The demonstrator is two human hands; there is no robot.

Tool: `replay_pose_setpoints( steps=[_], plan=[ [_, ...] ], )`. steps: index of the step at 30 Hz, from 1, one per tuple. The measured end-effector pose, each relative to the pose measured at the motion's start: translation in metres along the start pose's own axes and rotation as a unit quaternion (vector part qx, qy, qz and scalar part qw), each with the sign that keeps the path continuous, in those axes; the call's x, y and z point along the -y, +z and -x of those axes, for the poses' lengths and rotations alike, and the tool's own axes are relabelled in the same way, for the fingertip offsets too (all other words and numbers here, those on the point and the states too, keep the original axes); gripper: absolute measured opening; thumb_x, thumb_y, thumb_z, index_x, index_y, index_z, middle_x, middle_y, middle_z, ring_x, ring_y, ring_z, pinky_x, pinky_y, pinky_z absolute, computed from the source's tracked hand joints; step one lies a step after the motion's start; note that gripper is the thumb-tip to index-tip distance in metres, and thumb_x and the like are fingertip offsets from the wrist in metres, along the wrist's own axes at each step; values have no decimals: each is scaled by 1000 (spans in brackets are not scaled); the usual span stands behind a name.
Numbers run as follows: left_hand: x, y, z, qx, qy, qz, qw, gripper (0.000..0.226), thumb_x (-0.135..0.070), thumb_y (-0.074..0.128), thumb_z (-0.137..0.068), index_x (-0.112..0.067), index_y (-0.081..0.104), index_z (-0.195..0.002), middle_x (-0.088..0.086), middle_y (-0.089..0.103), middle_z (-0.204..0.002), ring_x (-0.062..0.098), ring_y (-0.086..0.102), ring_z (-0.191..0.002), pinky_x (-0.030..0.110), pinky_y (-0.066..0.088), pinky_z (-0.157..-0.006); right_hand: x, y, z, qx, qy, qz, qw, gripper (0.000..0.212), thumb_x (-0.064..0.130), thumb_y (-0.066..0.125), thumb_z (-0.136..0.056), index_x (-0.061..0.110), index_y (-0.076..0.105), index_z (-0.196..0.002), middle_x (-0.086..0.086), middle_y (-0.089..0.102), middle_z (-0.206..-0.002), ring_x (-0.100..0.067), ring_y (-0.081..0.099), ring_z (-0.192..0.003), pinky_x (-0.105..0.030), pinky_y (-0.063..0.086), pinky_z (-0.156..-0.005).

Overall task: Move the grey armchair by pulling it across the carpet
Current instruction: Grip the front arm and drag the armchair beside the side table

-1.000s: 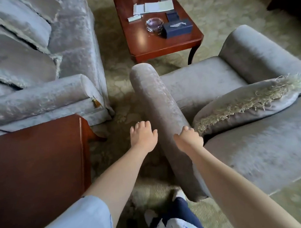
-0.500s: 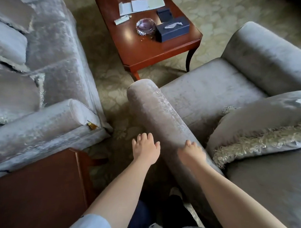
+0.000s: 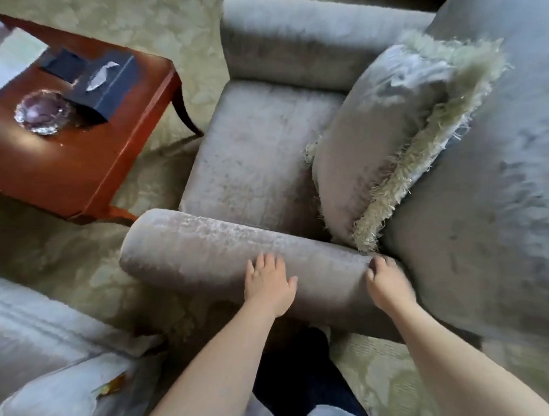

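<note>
A pale patterned carpet covered the floor, with a red-brown coffee table near the grey armchair. The left hand lay flat, fingers spread, on the chair's near armrest. The right hand curled over the armrest's inner end, beside a fringed cushion.

One grey armchair shows in full, with two rolled armrests and one fringed cushion on its seat, and part of one second grey seat shows at the lower left. One red-brown wooden counter carries one glass dish, one dark tissue box, one smaller dark box and some pale papers too blurred to count. Two bare hands are in view, the left hand and the right hand, both on the near armrest.
</note>
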State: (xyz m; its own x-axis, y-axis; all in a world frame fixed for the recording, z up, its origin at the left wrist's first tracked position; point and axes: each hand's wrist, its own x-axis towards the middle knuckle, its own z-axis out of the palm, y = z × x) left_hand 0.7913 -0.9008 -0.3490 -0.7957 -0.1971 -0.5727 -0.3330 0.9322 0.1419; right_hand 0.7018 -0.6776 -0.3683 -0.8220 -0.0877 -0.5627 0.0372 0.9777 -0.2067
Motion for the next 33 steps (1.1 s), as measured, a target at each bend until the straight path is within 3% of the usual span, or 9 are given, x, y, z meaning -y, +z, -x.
replay_pose_setpoints(
  steps=[4, 7, 11, 16, 20, 24, 33],
  plan=[
    [-74, 16, -45, 30, 91, 5, 995, 63, -44, 29, -95, -10, 17, -147, 12, 16, -155, 29, 8, -142, 45, 4, -115, -20, 4, -23, -11, -17, -34, 999, 34, 15, 43, -94, 1, 52, -123, -19, 46, -133, -32, 44, -120, -32, 33, -98],
    [-117, 28, -73, 37, 100, -22, 994, 57, -36, 27, -96, -8, 22, -145, 12, 23, -152, 29, 13, -141, 47, 7, -113, -22, 13, -38, -41, -15, -27, 999, 26, 16, 41, -94, 2, 57, -108, -19, 54, -120, -33, 49, -110, -35, 38, -91],
    [-140, 39, -108, 18, 125, -82, 989, 48, -36, 28, -95, -9, 51, -127, 14, 51, -132, 32, 44, -122, 45, 28, -102, -28, 25, -63, -50, -25, -1, 998, 28, 20, 40, -92, 5, 60, -104, -17, 59, -115, -32, 53, -106, -35, 40, -85],
    [-147, 45, -133, 17, 144, -62, 988, 40, -27, 30, -94, -12, 63, -109, 12, 62, -117, 32, 56, -106, 39, 38, -85, -24, 26, -87, -24, 12, 1, 1000, 34, 27, 41, -88, 11, 67, -103, -14, 65, -114, -33, 61, -99, -30, 44, -72],
    [-143, 52, -142, -13, 176, -64, 982, 40, -29, 29, -95, -13, 64, -106, 10, 63, -115, 31, 58, -104, 37, 39, -78, -25, 33, -95, -38, 16, 27, 999, 35, 30, 39, -88, 14, 67, -102, -11, 66, -113, -32, 62, -98, -30, 44, -71],
    [-143, 52, -139, -29, 196, -65, 978, 46, -34, 25, -97, -13, 63, -112, 10, 62, -119, 31, 57, -106, 36, 40, -77, -25, 34, -93, -59, 29, 31, 997, 36, 33, 39, -88, 15, 67, -102, -11, 67, -111, -32, 62, -96, -29, 41, -68],
    [-130, 54, -115, -22, 162, -47, 985, 37, -17, 32, -92, -5, 62, -110, 16, 61, -118, 33, 57, -102, 36, 41, -76, -17, 39, -65, -67, 12, 40, 997, 39, 35, 39, -86, 13, 67, -104, -14, 66, -109, -33, 61, -94, -28, 40, -67]
  ],
)
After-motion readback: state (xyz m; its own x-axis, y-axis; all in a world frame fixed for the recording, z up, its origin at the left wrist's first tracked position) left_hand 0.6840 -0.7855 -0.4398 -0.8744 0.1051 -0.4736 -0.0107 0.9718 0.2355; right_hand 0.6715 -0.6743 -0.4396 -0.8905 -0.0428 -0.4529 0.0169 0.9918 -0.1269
